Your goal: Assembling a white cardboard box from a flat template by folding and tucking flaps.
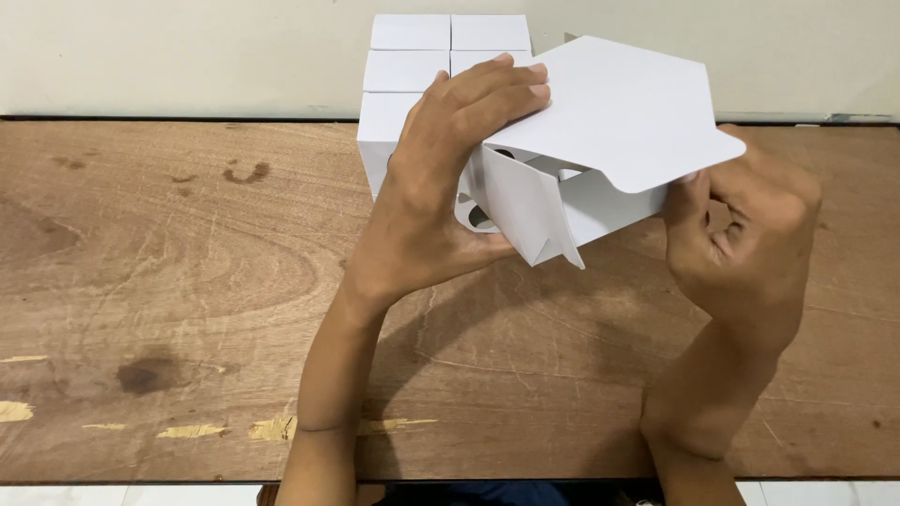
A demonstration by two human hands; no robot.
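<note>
Box (562, 197) between left hand (441, 187) and right hand (741, 234).

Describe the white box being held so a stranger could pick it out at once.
Above the middle of the wooden table, in front of the stack of closed white boxes by the wall, both hands hold a half-folded white cardboard box. Left hand and right hand grip its sides. Unlike its neighbours, it is lifted, tilted and open, with a big flap.
</note>
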